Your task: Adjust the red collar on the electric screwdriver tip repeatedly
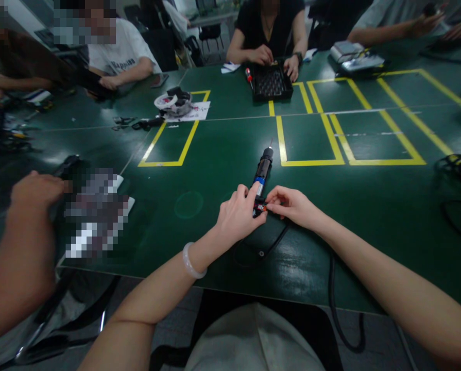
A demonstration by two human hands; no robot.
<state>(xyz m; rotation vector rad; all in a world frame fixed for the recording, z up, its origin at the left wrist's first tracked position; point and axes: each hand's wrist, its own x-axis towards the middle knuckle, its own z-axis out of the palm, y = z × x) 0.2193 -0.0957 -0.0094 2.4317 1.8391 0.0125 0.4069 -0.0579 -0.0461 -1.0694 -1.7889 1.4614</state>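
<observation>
On the green table (215, 232) lies a dark electric screwdriver (263, 167) with a blue band, its thin tip pointing away from me. My left hand (238, 214), with a pale bracelet on the wrist, holds a small part (259, 207) with red and white bits, just below the screwdriver's near end; its fingers partly cover the part. From the right, my right hand (290, 205) pinches at the part's edge with thumb and index finger. What exactly lies between those fingertips is too small to make out.
Black cable (277, 241) runs beside my hands toward the table's front edge. A co-worker's arm (29, 216) is at left. Across are a black tray (272, 82), a red screwdriver (249, 76), a silver device (356, 57), and a white ring-shaped object (172, 103). Yellow tape marks the table.
</observation>
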